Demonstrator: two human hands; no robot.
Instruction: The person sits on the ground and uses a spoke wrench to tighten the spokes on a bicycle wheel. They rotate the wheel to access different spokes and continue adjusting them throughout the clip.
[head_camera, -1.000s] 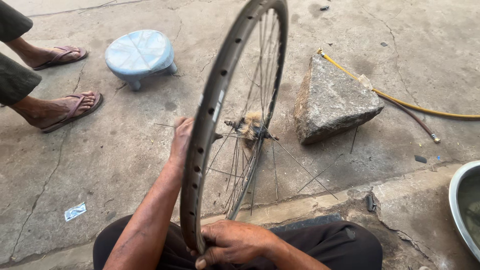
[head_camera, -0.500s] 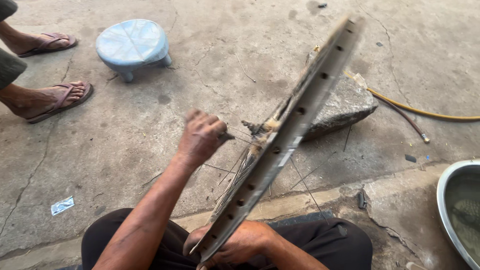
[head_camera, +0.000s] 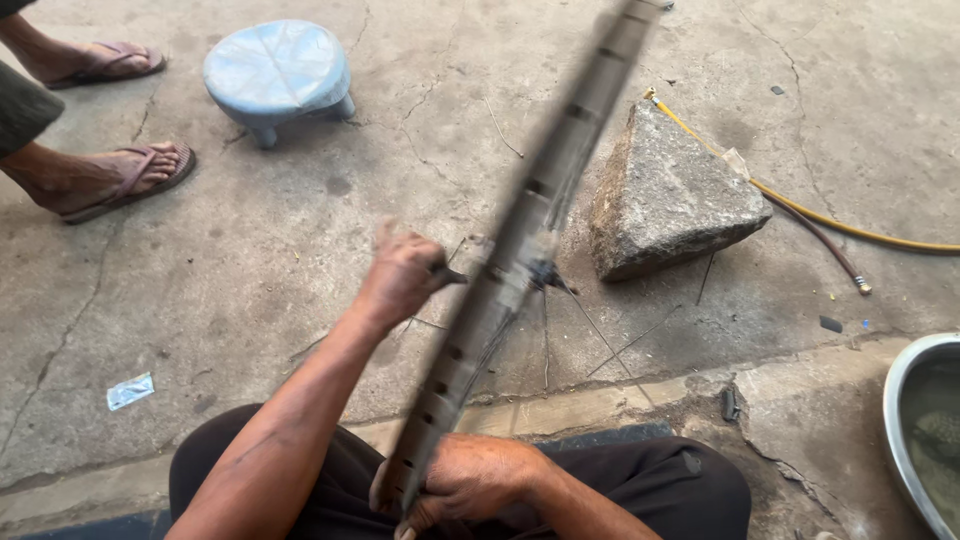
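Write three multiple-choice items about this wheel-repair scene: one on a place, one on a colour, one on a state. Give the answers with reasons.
1. Where does the rough grey triangular stone block lie?
A. Right of the bare metal bicycle wheel rim
B. Under the stool
C. Inside the basin

2. What colour is the small round plastic stool?
A. Red
B. Pale blue
C. Black

3. How is the wheel rim held?
A. Lying flat and untouched
B. Leaning alone on the block
C. Gripped at its near edge by the right hand, with the left hand at the hub

Answers:
1 A, the block sits on the concrete beyond the rim's right side.
2 B, its seat and legs are light blue.
3 C, the right hand's fingers wrap the rim's low end while the left hand closes beside the hub.
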